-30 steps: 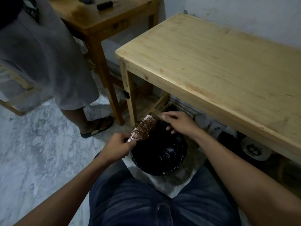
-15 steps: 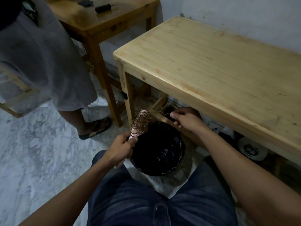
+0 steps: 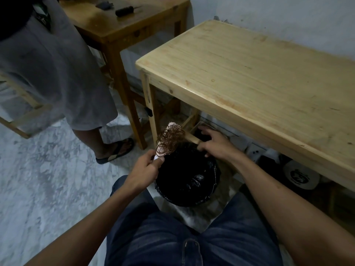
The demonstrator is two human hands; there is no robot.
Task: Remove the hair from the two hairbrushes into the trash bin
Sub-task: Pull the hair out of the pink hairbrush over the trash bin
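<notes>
1. Hairbrush: held by its pale handle in the left hand, whose fingers are curled round the handle. The head points up and away from the person, tilted slightly right, and sits at the near-left rim of the trash bin.
2. Hair: a coppery, curly tangle wound over the bristles, not yet pulled off.
3. Right hand: over the far rim of the bin, just right of the brush head, fingers spread and loosely bent. It appears to hold nothing, though the fingertips fall in shadow under the table.
4. Key relation: the brush head lies to the left of the right hand, near it but apart. The right hand is the free one and the nearer to the hair. A short reach leftward would likely meet the tangle, and a pull along the bristles would probably drop it over the bin.
5. Surroundings: a light wooden table overhangs the far side of the bin, its leg just behind the brush. A darker table stands beyond. A second person's leg and sandal stand to the left.
6. Second hairbrush: not identifiable in this view.
</notes>
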